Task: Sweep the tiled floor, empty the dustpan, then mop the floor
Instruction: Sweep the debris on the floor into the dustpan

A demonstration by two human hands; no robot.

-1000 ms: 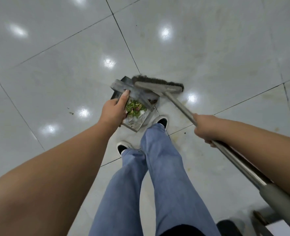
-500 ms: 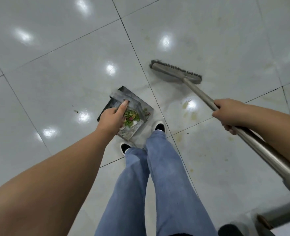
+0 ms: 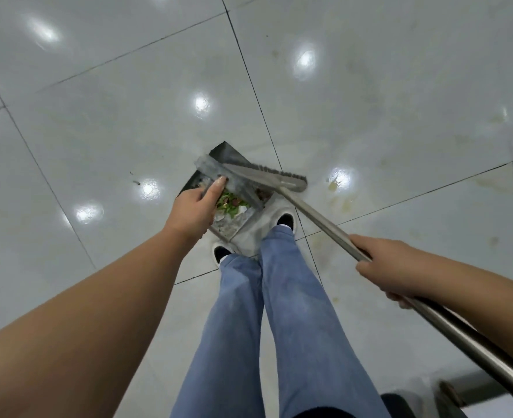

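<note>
Both hands busy: left hand (image 3: 193,211) curled round dustpan (image 3: 234,220) handle, steadying it on tiled floor (image 3: 98,116) at the feet; right hand (image 3: 385,267) clamped on broom (image 3: 267,178) shaft, bristles at pan's mouth. Green scraps (image 3: 229,205) inside. Yellowish stains (image 3: 335,184) beside; own shoes crowding.

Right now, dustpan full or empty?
Partly filled: green and reddish scraps lie inside the dustpan, which the left hand holds.
</note>
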